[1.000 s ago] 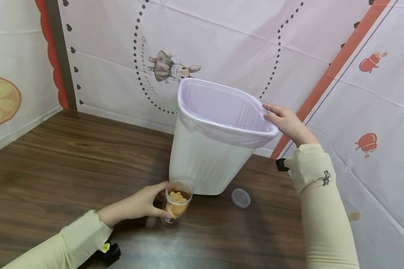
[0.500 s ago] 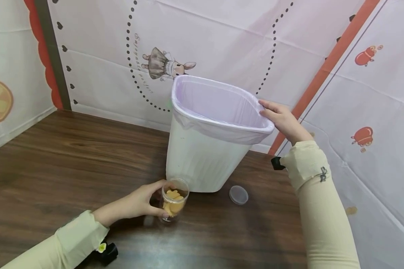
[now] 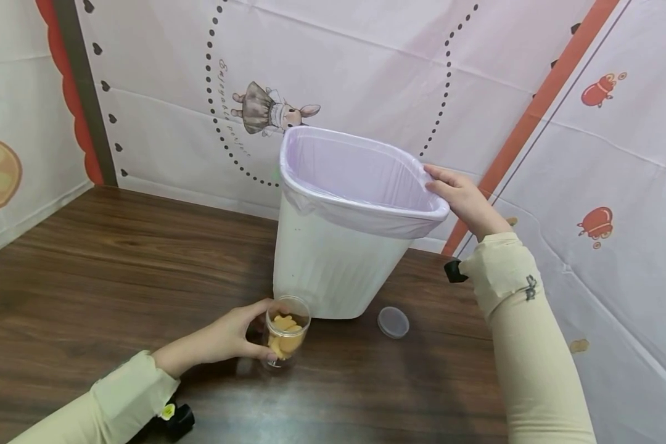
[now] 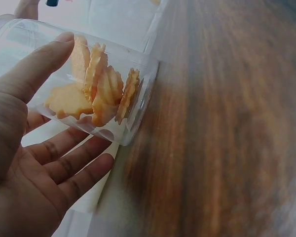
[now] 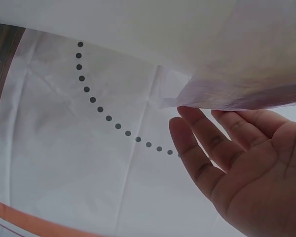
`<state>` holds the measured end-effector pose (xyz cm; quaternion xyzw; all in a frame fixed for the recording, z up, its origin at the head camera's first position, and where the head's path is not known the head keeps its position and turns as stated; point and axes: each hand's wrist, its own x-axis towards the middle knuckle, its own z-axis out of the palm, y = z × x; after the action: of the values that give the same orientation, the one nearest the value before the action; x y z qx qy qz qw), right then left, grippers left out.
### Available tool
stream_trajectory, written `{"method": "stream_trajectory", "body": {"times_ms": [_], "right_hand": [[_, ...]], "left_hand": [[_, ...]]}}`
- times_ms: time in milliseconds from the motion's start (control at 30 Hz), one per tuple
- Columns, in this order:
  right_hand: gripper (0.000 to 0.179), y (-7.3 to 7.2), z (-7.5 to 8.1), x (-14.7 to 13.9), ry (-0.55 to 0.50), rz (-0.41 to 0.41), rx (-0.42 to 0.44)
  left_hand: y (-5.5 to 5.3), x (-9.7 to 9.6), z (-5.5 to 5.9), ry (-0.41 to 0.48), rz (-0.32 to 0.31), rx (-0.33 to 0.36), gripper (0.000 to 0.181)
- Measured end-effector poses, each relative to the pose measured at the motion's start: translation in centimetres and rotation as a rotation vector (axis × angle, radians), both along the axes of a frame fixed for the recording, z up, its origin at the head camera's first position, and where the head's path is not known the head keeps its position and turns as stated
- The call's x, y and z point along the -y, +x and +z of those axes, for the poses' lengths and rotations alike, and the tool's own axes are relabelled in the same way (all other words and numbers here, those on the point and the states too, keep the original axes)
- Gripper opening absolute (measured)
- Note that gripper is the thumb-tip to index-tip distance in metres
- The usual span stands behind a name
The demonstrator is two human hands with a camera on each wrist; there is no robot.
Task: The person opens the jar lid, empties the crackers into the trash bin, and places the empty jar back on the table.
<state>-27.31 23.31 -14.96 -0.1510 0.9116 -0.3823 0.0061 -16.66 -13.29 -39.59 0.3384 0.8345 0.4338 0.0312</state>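
My left hand (image 3: 230,336) holds a clear jar (image 3: 288,313) upright at the tabletop, thumb on one side and fingers on the other. Inside it are several golden, wavy-edged cookies (image 4: 103,84), and its mouth has no lid on it. Right behind the jar stands a white trash can (image 3: 333,265), lined with a pale purple bag (image 3: 366,219) folded over its rim. My right hand (image 3: 463,200) grips the rim at the far right corner. In the right wrist view, its fingers (image 5: 197,158) curve under the bag's hanging edge; the thumb is hidden there.
A round clear lid (image 3: 393,322) lies on the dark wood table (image 3: 144,259), right of the trash can's base. Printed cloth walls (image 3: 366,49) stand behind, on the left and on the right, close to the trash can and my right arm.
The head view has shifted slightly, so everything sits a little further left in it. Both hands keep their holds on the jar and the trash can's rim.
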Motion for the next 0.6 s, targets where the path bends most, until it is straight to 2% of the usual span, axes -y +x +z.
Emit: {"method": "stream_trajectory", "body": {"times_ms": [267, 600], "right_hand": [[0.055, 0.02, 0.06, -0.08, -0.006, 0.015, -0.003], [0.054, -0.08, 0.18, -0.08, 0.000, 0.026, 0.001]], "left_hand": [[-0.08, -0.03, -0.05, -0.001, -0.002, -0.001, 0.070], [-0.03, 0.02, -0.18, -0.005, 0.025, 0.034, 0.071]]}}
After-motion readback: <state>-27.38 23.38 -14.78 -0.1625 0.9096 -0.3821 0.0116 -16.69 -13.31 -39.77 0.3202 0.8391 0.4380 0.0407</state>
